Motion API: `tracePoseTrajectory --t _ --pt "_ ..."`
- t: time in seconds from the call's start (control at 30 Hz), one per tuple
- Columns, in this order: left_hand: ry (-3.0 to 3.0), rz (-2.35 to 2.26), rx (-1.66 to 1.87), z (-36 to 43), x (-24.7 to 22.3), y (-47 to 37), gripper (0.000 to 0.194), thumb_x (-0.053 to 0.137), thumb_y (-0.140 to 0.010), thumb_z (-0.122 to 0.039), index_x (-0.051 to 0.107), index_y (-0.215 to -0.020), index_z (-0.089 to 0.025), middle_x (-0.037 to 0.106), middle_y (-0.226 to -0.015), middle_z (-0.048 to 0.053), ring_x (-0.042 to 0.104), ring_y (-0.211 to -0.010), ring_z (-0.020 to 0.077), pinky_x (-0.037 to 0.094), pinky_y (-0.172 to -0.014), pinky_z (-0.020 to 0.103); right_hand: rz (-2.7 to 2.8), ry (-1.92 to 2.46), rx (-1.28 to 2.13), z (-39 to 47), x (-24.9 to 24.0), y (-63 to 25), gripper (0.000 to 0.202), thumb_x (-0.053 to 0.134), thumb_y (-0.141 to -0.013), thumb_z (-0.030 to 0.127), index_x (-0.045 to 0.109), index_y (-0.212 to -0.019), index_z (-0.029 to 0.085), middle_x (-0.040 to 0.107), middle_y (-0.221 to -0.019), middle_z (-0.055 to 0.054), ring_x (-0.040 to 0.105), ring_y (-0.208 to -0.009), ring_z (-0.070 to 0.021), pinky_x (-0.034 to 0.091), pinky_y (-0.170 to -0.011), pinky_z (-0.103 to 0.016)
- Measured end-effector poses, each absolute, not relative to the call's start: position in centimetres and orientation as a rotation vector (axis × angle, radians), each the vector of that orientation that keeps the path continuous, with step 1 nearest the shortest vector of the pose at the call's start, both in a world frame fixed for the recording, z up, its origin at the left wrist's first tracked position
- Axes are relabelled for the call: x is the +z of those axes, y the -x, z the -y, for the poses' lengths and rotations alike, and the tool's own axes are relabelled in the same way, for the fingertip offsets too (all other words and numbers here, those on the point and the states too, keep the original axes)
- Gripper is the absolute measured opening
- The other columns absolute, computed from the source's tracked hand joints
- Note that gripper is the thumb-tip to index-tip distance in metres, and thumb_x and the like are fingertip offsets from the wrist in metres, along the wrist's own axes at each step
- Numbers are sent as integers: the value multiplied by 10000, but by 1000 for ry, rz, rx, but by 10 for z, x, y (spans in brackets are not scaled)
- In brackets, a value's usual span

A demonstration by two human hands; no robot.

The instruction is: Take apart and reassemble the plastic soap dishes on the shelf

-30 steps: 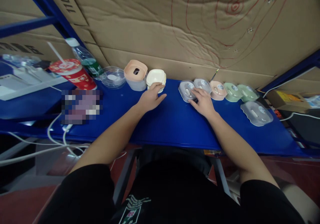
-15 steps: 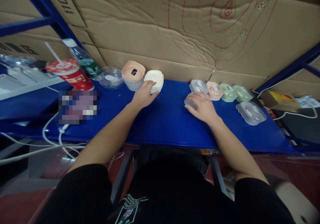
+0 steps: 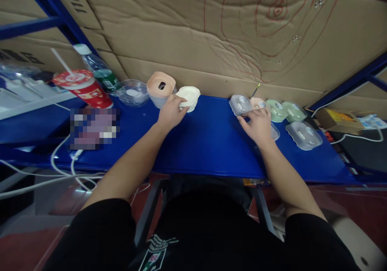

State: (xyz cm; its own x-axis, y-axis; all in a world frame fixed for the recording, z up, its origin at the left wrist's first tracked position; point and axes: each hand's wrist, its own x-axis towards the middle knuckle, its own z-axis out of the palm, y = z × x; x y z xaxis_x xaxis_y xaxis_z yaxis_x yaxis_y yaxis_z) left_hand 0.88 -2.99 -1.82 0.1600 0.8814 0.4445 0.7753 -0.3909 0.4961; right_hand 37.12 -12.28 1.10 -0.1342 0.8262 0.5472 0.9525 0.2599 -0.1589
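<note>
My left hand (image 3: 171, 111) pinches the left edge of a cream shallow dish (image 3: 189, 95), which tilts over other cream pieces beneath it. Beside it stands a stack of peach and translucent pieces, topped by a peach one with an oval hole (image 3: 161, 84). My right hand (image 3: 256, 126) is over a small translucent dish (image 3: 275, 132), mostly hidden under it, with thumb and fingers apart. Just behind that hand are a translucent soap-box-like piece (image 3: 240, 105) and a peach one (image 3: 260, 105), both with round stickers.
Two green pieces (image 3: 277, 110) and another translucent one (image 3: 304, 135) lie to the right. At left are a clear round container (image 3: 133, 92), a red cup with straw (image 3: 87, 89) and a water bottle (image 3: 102, 71). Cardboard (image 3: 169, 41) backs the blue table (image 3: 208, 142).
My right hand has moved right, and the small translucent dish has gone from front left of the row to farther right. My left hand has tilted the top cream dish up from the pile.
</note>
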Motion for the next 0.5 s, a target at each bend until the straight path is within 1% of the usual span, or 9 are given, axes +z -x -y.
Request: tracePoseTrajectory --t 0.07,0.1,0.2,0.27,0.37,0.5 --pt "-2273 -1583 1134 32 -17 -10 287 756 -922 -312 719 -1181 -193 654 -1247 99 658 -828 175 582 -960 412 1977 1447 -84 120 6 -365 399 596 -1010 561 813 -922 239 820 -953 -96 729 -947 -307 540 -977 -494" --pt "-2286 -1533 1167 34 -16 -12 280 765 -916 -325 718 -1156 -190 659 -1234 91 635 -770 149 583 -930 394 1955 1393 24 118 2 -360 395 598 -1005 565 807 -901 247 821 -926 -80 733 -884 -280 564 -898 -447" --pt "-2352 -1306 1176 43 -12 -17 279 763 -913 -393 714 -1087 -181 673 -1190 75 569 -649 97 571 -812 339 1810 1369 236 112 -10 -349 397 632 -967 579 774 -808 245 787 -785 -42 699 -729 -228 545 -720 -364" --pt "-2400 -1132 1093 50 -10 -22 297 758 -910 -442 708 -1047 -183 686 -1154 66 564 -633 94 551 -759 319 1668 1387 314 105 -16 -349 407 647 -943 574 732 -739 232 729 -682 -22 643 -640 -201 500 -641 -336" --pt "-2491 -942 845 59 -9 -29 309 761 -898 -488 711 -979 -194 708 -1080 55 615 -714 128 527 -757 307 1489 1401 267 94 -20 -363 401 649 -922 545 667 -675 230 647 -609 3 569 -589 -176 470 -621 -322" --pt "-2551 -962 494 65 -9 -35 314 777 -868 -515 740 -937 -211 722 -1043 51 677 -837 180 508 -780 314 1344 1438 79 80 -18 -394 400 641 -921 519 608 -640 237 585 -593 16 544 -608 -171 485 -658 -329"
